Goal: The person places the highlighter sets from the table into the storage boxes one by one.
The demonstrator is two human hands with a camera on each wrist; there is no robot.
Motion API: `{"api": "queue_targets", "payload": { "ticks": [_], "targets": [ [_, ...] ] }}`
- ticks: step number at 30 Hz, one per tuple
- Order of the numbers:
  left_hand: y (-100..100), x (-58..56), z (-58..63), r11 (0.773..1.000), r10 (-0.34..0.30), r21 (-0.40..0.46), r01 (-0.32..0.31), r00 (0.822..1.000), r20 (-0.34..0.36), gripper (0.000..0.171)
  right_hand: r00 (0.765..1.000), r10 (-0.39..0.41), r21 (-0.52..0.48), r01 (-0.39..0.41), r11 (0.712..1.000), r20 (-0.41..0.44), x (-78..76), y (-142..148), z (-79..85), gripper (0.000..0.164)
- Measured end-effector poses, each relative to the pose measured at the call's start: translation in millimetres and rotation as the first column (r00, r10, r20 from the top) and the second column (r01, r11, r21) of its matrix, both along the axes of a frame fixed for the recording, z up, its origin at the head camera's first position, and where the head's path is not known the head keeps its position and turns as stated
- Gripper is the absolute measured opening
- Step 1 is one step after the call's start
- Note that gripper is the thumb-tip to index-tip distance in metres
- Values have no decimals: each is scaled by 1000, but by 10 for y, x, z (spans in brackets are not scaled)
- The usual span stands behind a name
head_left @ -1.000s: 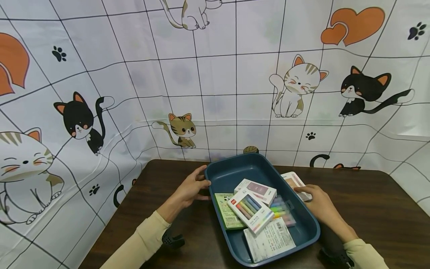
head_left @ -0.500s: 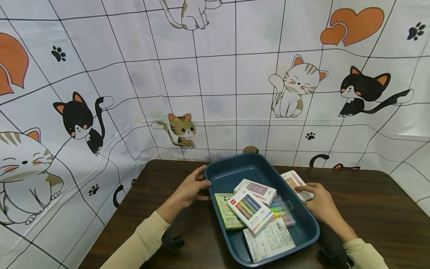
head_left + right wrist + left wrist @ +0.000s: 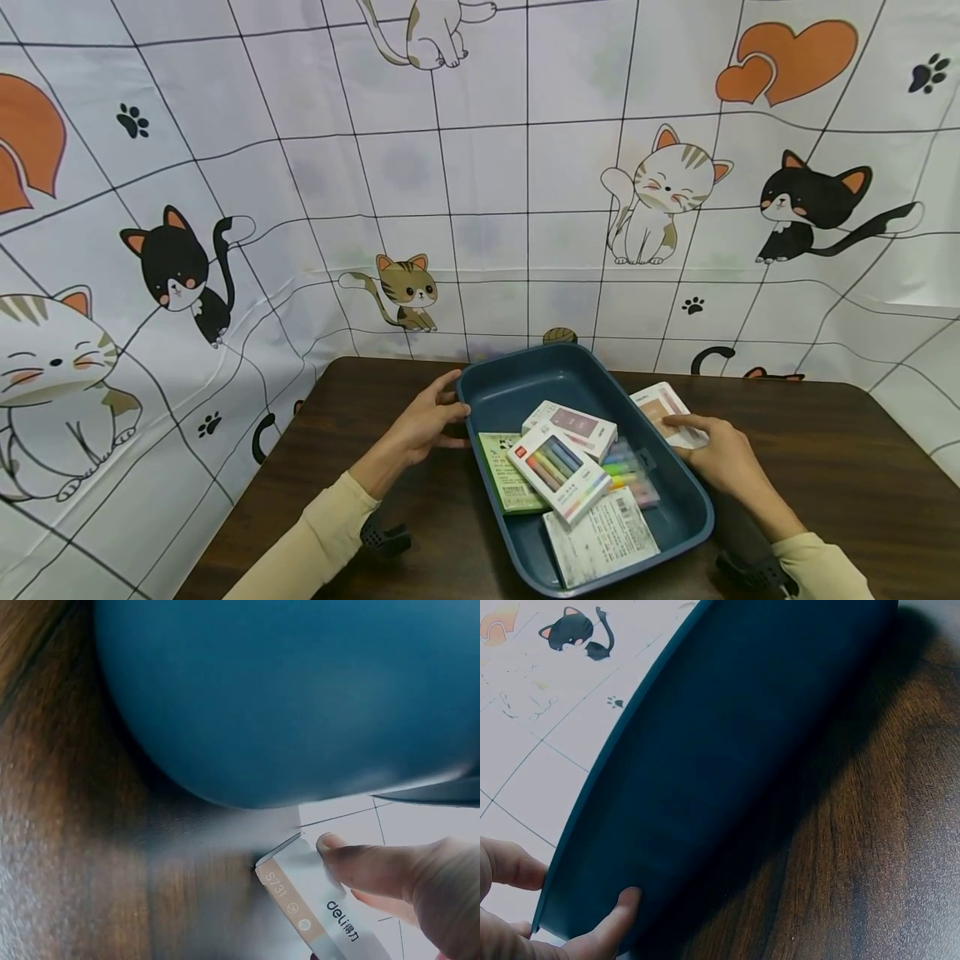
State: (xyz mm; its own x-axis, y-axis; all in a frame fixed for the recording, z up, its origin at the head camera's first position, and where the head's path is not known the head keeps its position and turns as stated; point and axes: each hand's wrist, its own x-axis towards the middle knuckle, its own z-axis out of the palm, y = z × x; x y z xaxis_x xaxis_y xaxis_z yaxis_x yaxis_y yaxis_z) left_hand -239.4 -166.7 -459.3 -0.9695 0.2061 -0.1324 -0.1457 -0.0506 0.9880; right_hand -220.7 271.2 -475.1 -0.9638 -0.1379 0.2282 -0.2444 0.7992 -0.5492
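Observation:
A deep blue plastic tray (image 3: 517, 379) stands on the table, angled, with several stationery packs inside. At its back left corner my left hand (image 3: 423, 421) holds the rim, with a fingertip over the edge. The thumb (image 3: 626, 904) lies against the outer wall in the left wrist view. Right of the tray my right hand (image 3: 720, 450) pinches a white and peach deli box (image 3: 663, 408), marked S731 in the right wrist view. The box (image 3: 304, 892) sits just beside the tray's outer wall, with the thumb on its white face.
Inside lie a white box of coloured pens (image 3: 558, 467), a white and mauve box (image 3: 573, 425), a green pack (image 3: 510, 475), a clear pack of bright pens (image 3: 630, 479) and a white printed pack (image 3: 603, 533). Beneath is a dark wood table (image 3: 840, 467); a cat-print curtain (image 3: 487, 183) hangs behind.
My right hand has shifted slightly to the right with the deli box, tilting it a little away from the tray. The left hand and tray stay put.

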Motion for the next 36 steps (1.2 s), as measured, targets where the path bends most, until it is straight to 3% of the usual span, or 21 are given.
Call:
{"api": "queue_targets", "payload": {
  "ticks": [7,15,25,36],
  "targets": [
    [-9,4,-11,1000,-2,0,2,1000,1,74,1000,18,-32,-18,999,22,0,6,-5,40],
    [-4,0,-11,1000,4,-5,-4,1000,-5,73,999,36,-74,-37,997,-23,13,-7,-7,35],
    [4,9,-9,1000,0,5,0,1000,3,73,998,-43,-100,39,994,-44,40,-3,-8,38],
    [-1,4,1,1000,3,-3,-3,1000,-2,73,982,-149,-169,128,977,-119,64,7,63,46]
  ]
}}
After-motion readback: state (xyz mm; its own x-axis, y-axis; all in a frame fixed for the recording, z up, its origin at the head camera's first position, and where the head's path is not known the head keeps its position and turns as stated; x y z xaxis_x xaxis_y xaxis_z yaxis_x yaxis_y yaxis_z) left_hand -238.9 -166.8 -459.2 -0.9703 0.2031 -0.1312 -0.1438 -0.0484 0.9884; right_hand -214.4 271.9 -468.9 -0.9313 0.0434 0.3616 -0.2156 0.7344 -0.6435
